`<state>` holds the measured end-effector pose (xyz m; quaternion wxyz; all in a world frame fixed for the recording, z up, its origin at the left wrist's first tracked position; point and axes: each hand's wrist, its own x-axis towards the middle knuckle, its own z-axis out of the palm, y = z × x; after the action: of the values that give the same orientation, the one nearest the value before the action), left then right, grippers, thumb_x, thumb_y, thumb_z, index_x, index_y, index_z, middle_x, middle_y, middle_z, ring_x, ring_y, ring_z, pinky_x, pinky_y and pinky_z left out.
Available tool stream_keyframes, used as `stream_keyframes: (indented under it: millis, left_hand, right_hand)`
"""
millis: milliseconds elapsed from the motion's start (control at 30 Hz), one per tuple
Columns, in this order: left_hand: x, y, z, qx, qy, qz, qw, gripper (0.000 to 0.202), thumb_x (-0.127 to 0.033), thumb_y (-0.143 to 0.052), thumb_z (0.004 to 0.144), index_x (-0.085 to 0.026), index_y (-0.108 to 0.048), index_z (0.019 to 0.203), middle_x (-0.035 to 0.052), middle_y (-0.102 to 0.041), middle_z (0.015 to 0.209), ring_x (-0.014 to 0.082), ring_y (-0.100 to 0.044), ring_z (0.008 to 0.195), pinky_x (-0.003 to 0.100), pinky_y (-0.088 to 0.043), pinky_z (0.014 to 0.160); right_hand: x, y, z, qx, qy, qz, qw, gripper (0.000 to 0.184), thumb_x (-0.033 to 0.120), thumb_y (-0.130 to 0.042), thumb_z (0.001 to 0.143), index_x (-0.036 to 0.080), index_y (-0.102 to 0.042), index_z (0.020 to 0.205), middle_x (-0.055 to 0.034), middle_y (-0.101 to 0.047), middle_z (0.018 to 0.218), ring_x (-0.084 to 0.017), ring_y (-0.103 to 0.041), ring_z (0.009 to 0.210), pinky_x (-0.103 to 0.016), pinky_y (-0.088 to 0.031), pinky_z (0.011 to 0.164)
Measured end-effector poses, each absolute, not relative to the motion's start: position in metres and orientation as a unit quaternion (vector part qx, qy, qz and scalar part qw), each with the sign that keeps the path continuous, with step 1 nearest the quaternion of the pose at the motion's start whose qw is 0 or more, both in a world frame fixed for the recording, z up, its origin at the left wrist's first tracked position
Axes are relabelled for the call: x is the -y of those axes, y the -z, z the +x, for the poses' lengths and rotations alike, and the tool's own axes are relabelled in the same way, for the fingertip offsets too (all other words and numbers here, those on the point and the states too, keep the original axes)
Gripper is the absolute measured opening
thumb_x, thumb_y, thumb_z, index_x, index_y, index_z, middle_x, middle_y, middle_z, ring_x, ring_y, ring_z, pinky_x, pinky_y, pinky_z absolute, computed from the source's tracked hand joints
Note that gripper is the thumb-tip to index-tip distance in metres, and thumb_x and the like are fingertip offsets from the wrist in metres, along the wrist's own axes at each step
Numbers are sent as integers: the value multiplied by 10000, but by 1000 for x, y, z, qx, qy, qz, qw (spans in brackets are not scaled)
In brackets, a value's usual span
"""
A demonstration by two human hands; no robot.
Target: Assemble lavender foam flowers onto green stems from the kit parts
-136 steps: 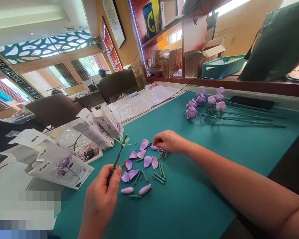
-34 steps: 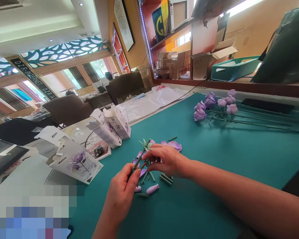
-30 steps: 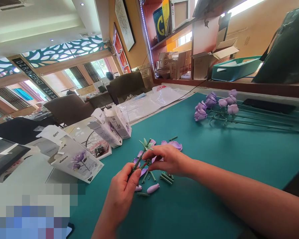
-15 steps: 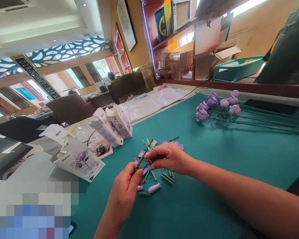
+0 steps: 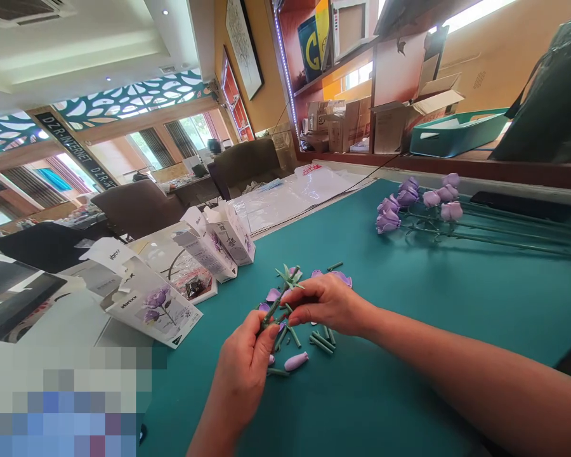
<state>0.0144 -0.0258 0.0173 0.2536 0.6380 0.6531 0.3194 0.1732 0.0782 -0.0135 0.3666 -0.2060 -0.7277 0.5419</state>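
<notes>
My left hand (image 5: pixel 245 362) is closed around the lower end of a green toy flower stem (image 5: pixel 279 299), which tilts up to the right. Pointed green leaves (image 5: pixel 289 277) ring its upper part. Thumb and forefinger of my right hand (image 5: pixel 330 304) are pinched together against the stem's right side. A small red spot shows by the fingertips; what they grip is mostly hidden. Beneath and around both hands lie purple petals (image 5: pixel 273 295), several short green stem pieces (image 5: pixel 321 343) and a pale purple bud-shaped piece (image 5: pixel 296 362).
Finished-looking purple roses (image 5: pixel 387 222) on long stems lie at the mat's (image 5: pixel 409 381) far right, beside a black flat object (image 5: pixel 521 206). Opened white boxes (image 5: pixel 155 311) with rose pictures stand at left. Plastic wrapping (image 5: pixel 290 200) covers the surface behind. Shelves hold cardboard boxes and a green tray (image 5: pixel 457 133).
Both hands and the stem keep nearly the same pose. The whole view has shifted slightly, so everything sits a little further right.
</notes>
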Motion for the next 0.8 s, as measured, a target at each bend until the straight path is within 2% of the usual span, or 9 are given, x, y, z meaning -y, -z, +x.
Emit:
stream_keyframes:
  millis: [167,400,600,800]
  left_hand:
    - [26,-15,15,-657,-310,640,250,297,-475,-359,899,-230,-467,770,-24,-474,656,158,-456,605,265,-376,549]
    - [27,-16,16,-658,-316,642,234,295,-461,-361,898,-231,-475,754,-23,-484,637,159,-447,580,261,-358,534]
    - [27,-19,20,-662,-368,616,216,265,-442,-412,875,-236,-488,725,-35,-475,610,153,-439,558,240,-371,512]
    - [25,-18,17,-658,-333,640,216,271,-456,-396,874,-238,-498,750,-24,-491,616,162,-464,557,245,-388,500]
  right_hand:
    - [-76,14,172,706,-576,-194,365,204,297,-779,627,195,-722,794,32,-701,680,-114,-634,625,-205,-485,577]
    - [-73,16,167,610,-693,-180,340,260,311,-803,596,172,-703,792,28,-682,662,-102,-626,588,-229,-523,596]
    - [-76,12,168,591,-712,-165,341,332,261,-819,584,160,-704,878,23,-686,672,-92,-624,613,-224,-525,620]
    - [-74,14,166,586,-707,-169,358,287,318,-823,573,164,-696,779,23,-687,679,-87,-620,597,-229,-532,620]
